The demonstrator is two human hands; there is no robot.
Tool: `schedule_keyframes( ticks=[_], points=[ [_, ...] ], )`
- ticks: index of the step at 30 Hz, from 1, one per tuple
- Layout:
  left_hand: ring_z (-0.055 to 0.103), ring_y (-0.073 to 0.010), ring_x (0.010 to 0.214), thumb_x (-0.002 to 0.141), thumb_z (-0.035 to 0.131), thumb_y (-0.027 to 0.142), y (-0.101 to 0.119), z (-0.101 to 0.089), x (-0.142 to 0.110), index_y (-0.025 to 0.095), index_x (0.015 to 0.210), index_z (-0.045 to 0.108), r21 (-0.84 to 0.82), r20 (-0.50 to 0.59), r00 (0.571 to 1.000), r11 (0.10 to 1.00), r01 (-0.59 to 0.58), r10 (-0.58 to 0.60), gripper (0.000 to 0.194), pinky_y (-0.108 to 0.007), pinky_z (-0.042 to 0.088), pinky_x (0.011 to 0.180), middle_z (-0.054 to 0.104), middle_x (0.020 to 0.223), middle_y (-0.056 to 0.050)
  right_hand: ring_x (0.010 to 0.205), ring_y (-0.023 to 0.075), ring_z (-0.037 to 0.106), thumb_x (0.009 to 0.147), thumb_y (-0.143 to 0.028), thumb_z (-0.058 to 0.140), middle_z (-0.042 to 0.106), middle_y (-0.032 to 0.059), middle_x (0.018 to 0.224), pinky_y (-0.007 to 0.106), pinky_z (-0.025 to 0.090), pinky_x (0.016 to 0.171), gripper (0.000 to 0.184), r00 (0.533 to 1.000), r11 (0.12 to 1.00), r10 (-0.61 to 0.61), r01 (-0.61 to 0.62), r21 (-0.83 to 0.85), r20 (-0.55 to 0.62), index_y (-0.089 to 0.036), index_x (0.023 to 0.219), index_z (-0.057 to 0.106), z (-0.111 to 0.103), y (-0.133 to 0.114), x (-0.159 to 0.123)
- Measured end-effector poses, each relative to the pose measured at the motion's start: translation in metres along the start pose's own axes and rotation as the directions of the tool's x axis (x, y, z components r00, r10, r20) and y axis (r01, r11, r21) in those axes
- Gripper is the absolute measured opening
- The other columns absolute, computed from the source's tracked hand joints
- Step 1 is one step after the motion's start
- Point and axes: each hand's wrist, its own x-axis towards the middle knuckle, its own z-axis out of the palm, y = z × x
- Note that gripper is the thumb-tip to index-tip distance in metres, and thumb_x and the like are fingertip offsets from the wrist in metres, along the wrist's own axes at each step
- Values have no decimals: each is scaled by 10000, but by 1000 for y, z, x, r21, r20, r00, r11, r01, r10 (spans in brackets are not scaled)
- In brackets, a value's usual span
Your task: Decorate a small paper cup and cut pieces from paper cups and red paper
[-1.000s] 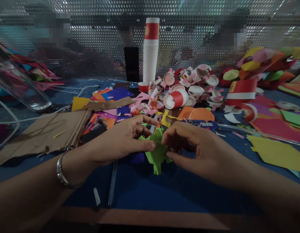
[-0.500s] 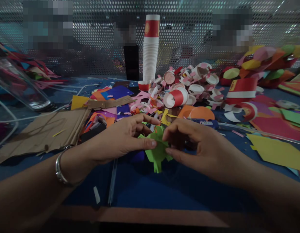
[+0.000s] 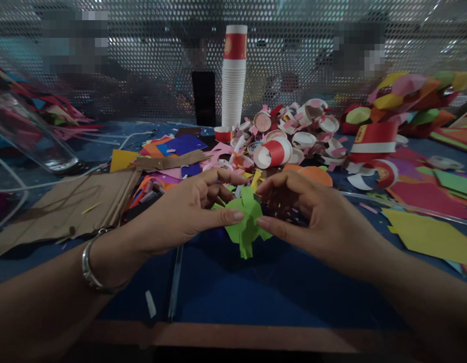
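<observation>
A bright green paper cutout (image 3: 245, 222), roundish with tabs sticking out around it, is held up over the blue table, between my two hands. My left hand (image 3: 193, 209) is closed on its left side, the thumb lying flat across the front and the fingers behind. At the right edge, the thumb tip of my right hand (image 3: 305, 212) meets the paper. Its index finger is curved above, with a gap between finger and thumb. Part of the cutout's left side is hidden by my left fingers.
Behind stand a tall stack of paper cups (image 3: 233, 91) and a black phone (image 3: 204, 98). Cut cup pieces (image 3: 305, 138) are heaped to their right. Folded brown cardboard (image 3: 67, 206) lies left, yellow paper (image 3: 429, 237) right. A clear pen-like tube (image 3: 175, 282) lies near the front edge.
The green cutout has tilted so its round face shows more fully, and its lower tab sits slightly higher. My right finger and thumb have spread a little apart; my left hand keeps its hold.
</observation>
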Motion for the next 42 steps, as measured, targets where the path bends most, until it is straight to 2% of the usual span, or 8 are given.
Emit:
schedule_keyframes(
  ticks=[5, 9, 14, 18, 25, 30, 38, 42],
  points=[
    [657, -99, 880, 850, 785, 143, 1, 1, -1, 192, 1262, 582, 36, 33, 999, 999, -19, 18, 462, -183, 523, 752, 683, 941, 23, 813, 171, 692, 905, -244, 700, 664, 27, 999, 292, 590, 699, 267, 998, 998, 35, -38, 47, 52, -224, 1133, 561, 1, -1, 0],
    [671, -109, 874, 865, 775, 148, 1, 0, 0, 183, 1270, 562, 31, 54, 998, 999, -24, 22, 459, -199, 528, 747, 702, 950, 13, 812, 163, 697, 920, -284, 706, 684, 29, 1014, 278, 583, 694, 278, 998, 999, 24, -27, 46, 66, -222, 1148, 559, 0, -2, -1],
    [682, -114, 885, 859, 778, 129, 2, 1, 0, 185, 1254, 577, 34, 33, 999, 999, -14, 13, 446, -198, 523, 747, 720, 966, 6, 812, 174, 688, 903, -291, 727, 679, 26, 987, 292, 582, 695, 302, 996, 996, 37, -43, 75, 77, -228, 1142, 553, 2, -2, 0],
    [695, -133, 920, 893, 770, 205, 2, 1, 0, 217, 1286, 581, 26, 23, 1000, 1000, 9, -9, 437, -235, 531, 806, 738, 1003, -4, 787, 175, 678, 903, -245, 705, 678, 21, 959, 299, 576, 690, 293, 995, 993, 58, -66, 95, 86, -232, 1149, 546, 3, -1, 0],
    [678, -156, 943, 972, 681, 360, 2, 2, 0, 231, 1106, 713, -52, 13, 1000, 999, 1, 0, 189, -266, 515, 859, 735, 955, -4, 879, 200, 693, 909, -221, 699, 674, 33, 1013, 341, 590, 781, 333, 990, 980, 80, -100, 172, 118, -234, 1185, 514, 2, -1, -2],
    [660, -155, 849, 965, 667, 457, 1, 2, -1, 231, 1056, 789, -59, -58, 998, 998, -18, 15, 273, -265, 521, 846, 724, 885, -17, 822, 187, 658, 915, -217, 685, 643, 19, 969, 331, 567, 724, 342, 988, 984, 93, -110, 142, 126, -235, 1212, 515, 1, 1, -1],
    [689, -195, 932, 958, 645, 520, -4, -3, -1, 255, 1151, 765, -166, -32, 996, 983, 72, -78, 350, -266, 585, 762, 729, 1055, -58, 828, 181, 647, 919, -208, 670, 635, 33, 1015, 330, 560, 725, 322, 991, 985, 78, -93, 142, 109, -225, 1203, 521, 2, 4, 1],
    [696, -181, 868, 990, 606, 465, -1, 0, 1, 207, 1030, 758, -209, -98, 990, 974, 84, -106, 302, -264, 605, 725, 720, 983, -55, 820, 171, 643, 933, -229, 666, 631, 27, 1006, 310, 554, 705, 282, 987, 978, 74, -100, 184, 139, -224, 1184, 535, 0, 5, 1]
  ],
)
